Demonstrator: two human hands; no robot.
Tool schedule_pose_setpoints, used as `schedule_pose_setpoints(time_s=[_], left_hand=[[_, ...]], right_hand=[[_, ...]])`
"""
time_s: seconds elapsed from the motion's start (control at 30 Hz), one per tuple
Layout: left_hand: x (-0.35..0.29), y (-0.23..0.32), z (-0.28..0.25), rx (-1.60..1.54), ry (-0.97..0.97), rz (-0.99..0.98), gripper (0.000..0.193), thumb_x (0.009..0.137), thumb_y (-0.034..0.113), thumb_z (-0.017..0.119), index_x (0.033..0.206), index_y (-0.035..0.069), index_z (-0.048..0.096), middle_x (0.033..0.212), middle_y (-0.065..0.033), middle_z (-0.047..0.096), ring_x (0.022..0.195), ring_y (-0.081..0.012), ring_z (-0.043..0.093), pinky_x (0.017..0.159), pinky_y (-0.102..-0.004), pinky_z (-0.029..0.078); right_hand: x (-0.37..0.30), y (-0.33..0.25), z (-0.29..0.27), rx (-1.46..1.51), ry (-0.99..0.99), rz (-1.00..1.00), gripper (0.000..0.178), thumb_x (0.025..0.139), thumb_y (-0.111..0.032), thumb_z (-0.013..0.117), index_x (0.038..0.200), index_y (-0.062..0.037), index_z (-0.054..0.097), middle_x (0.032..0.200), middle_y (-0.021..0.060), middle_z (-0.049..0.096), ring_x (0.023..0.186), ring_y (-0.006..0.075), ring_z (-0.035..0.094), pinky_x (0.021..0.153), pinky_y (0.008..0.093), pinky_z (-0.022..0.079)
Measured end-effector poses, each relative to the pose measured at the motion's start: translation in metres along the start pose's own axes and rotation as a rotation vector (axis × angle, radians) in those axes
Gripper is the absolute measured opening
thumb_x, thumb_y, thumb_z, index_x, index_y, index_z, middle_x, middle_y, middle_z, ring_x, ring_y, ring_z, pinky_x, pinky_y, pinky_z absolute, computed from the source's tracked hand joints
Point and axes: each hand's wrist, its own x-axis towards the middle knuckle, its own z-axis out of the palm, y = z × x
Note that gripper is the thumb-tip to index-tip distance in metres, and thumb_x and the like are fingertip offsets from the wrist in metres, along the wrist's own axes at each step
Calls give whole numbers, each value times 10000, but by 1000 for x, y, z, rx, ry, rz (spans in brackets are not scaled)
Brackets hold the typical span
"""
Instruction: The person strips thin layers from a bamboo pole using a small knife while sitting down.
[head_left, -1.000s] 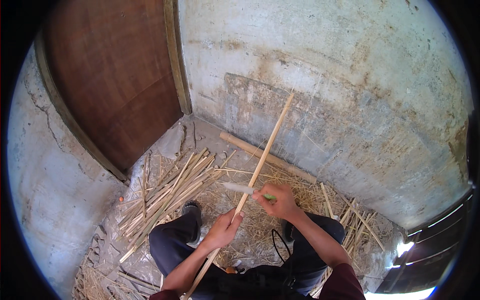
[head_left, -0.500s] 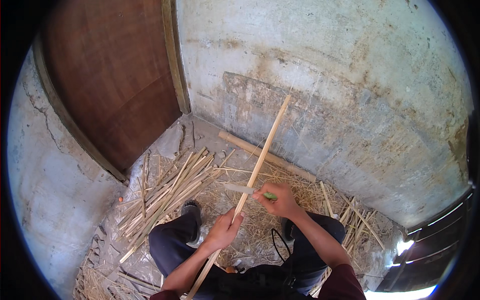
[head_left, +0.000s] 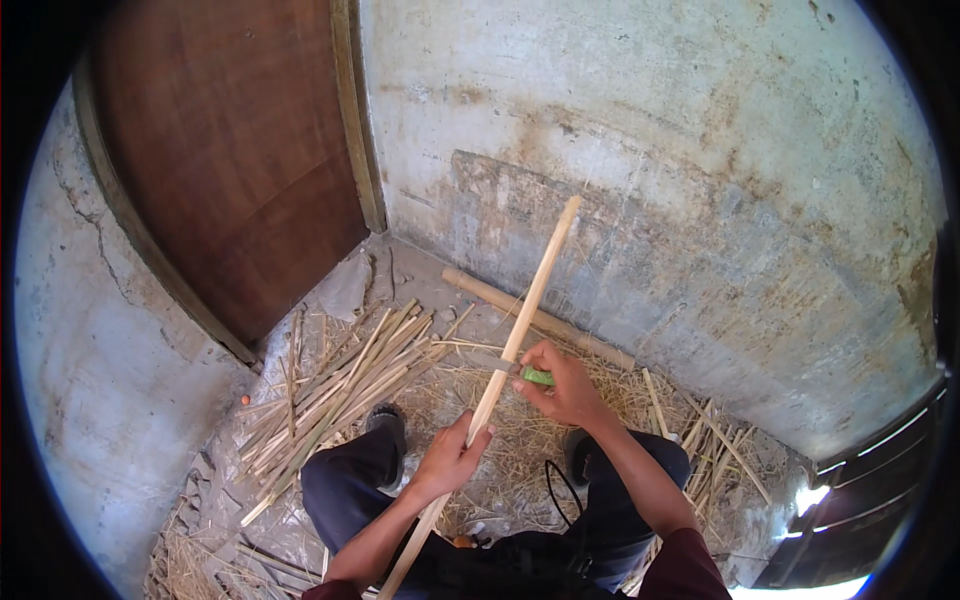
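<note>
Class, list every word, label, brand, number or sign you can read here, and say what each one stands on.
There are none to read.
No lettering can be made out on the brown door, the stained wall, the pale strip in the left hand or the green knife handle in the right hand.

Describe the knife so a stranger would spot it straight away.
Start at the big stained wall and find the long pale strip slanting up in front of it. Just above the left hand gripping that strip, the right hand holds the knife, blade across the strip. Its bright green handle sets it apart from the straw-coloured pieces around.
</note>
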Motion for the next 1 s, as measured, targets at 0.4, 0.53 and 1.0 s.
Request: schedule_pose_setpoints(time_s=[0.4,0.53,1.0], left_hand=[[24,46,2,135,33,88,297,1069,277,717,1131,0,629,727,-188,655,572,-286,659,564,-408,496],[41,49,1,95,111,168,298,1068,285,721,1114,5,630,702,-99,647,559,-226,608,556,-389,474],[47,32,-16,-490,-204,-134,241,1154,278,596,1247,57,624,749,60,492,603,-38,464,517,-272,372]], right_hand=[[11,27,-9,-304,95,-77,352,877,-93,695,1204,-53,571,824,239,696,787,486,709,693,526,550],[14,1,-22,32,118,-39,362,912,-61,701,1244,-67,557,845,166,701,774,346,716,690,466,544],[1,-13,-12,7,67,-163,217,1046,-250,737,1212,-122,683,1054,101,763,810,302,747,661,402,551]])
